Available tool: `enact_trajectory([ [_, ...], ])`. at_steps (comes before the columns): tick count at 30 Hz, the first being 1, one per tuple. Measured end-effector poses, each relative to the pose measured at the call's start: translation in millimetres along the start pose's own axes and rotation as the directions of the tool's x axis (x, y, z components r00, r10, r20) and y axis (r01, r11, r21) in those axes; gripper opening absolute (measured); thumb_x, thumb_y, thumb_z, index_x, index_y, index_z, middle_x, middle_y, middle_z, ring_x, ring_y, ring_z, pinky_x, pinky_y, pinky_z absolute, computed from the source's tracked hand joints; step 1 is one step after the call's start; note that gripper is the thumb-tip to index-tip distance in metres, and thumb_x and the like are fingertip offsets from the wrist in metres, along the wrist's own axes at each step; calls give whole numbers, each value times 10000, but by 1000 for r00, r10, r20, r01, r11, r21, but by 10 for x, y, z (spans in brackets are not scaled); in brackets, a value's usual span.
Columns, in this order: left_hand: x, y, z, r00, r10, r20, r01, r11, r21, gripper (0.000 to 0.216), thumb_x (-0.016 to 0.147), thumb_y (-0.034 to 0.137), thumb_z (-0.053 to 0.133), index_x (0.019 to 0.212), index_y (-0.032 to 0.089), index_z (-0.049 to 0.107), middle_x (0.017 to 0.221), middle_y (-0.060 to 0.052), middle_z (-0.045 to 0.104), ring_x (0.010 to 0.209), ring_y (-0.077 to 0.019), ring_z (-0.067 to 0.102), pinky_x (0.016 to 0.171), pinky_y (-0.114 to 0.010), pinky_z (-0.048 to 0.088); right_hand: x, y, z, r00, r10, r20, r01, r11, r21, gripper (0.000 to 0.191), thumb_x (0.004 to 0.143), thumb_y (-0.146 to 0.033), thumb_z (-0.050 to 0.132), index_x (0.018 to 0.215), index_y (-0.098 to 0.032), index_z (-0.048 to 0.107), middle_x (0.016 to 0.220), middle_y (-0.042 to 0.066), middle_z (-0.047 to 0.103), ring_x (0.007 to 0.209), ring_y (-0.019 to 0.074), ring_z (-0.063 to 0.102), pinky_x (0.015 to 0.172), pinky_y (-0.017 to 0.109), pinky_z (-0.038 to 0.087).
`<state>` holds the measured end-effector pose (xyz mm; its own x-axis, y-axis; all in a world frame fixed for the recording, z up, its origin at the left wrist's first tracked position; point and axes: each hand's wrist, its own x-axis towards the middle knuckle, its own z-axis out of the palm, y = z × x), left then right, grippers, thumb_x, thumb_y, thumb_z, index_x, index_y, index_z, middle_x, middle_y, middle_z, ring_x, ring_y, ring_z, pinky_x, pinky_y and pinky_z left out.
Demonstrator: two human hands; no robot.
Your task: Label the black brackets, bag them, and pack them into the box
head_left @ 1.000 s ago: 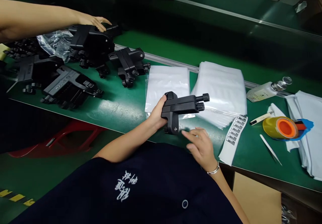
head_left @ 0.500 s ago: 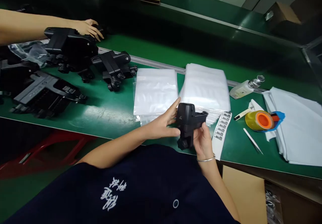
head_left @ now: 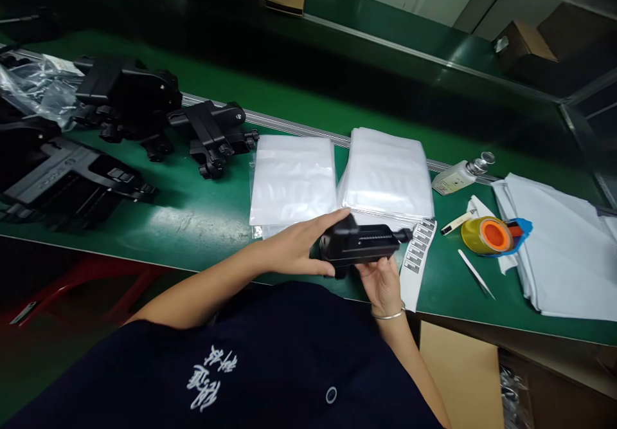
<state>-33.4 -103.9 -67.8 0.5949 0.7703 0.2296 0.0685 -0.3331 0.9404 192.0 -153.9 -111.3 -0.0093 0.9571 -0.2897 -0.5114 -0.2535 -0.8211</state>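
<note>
Both hands hold a black plastic bracket [head_left: 362, 247] just above the near edge of the green bench [head_left: 202, 213]. My left hand [head_left: 296, 249] grips its left end, thumb beneath and fingers over the top. My right hand [head_left: 382, 280] cups it from below, a bangle on the wrist. The bracket lies lengthwise, its flat ribbed face turned up. A strip of barcode labels [head_left: 416, 258] lies right beside it.
Two stacks of clear bags [head_left: 293, 181] [head_left: 388, 175] lie behind the bracket. Several black brackets [head_left: 214, 133] and a crumpled bag [head_left: 38, 88] fill the left. To the right: a bottle [head_left: 456, 177], yellow tape roll [head_left: 484, 236], tweezers [head_left: 475, 273], white sheets [head_left: 554, 242].
The bracket went from my left hand alone into both hands and was turned to lie flat, ribbed face up. The other person's arm at the left has left the view.
</note>
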Motion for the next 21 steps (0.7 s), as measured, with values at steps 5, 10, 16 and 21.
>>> enact_trajectory([
  [5, -138, -33, -51, 999, 10, -39, -14, 995, -96, 686, 773, 284, 775, 1381, 348, 464, 1376, -73, 557, 1250, -274, 552, 1045, -396, 442, -5, -142, -29, 991, -109, 71, 119, 981, -154, 640, 588, -503, 874, 1121, -284, 597, 997, 32, 711, 779, 195, 691, 623, 340, 619],
  [10, -153, -96, 57, 892, -446, -75, 272, 661, -699, 839, 611, 616, 820, 1294, 223, 534, 1087, -79, 662, 913, -212, 663, 749, -273, 542, 53, -222, 57, 984, -110, 138, 140, 963, -230, 575, 689, -590, 779, 1121, -261, 590, 859, 10, 681, 638, 159, 665, 535, 305, 601],
  [16, -217, -348, 168, 688, -693, 215, 367, 76, -927, 543, 894, 616, 525, 1133, 148, 665, 846, -68, 720, 683, -145, 658, 625, -227, 533, 56, -229, 188, 988, -126, 92, 152, 909, -388, 454, 704, -546, 786, 924, -221, 558, 665, -33, 641, 542, 146, 653, 512, 267, 560],
  [21, -171, -423, 132, 605, -723, 334, 455, -30, -890, 600, 951, 612, 391, 1072, 103, 685, 705, -71, 717, 586, -168, 660, 599, -264, 550, -36, -264, 316, 973, -200, 116, 231, 806, -546, 472, 690, -559, 777, 937, -231, 543, 684, -37, 624, 538, 137, 614, 523, 277, 542],
])
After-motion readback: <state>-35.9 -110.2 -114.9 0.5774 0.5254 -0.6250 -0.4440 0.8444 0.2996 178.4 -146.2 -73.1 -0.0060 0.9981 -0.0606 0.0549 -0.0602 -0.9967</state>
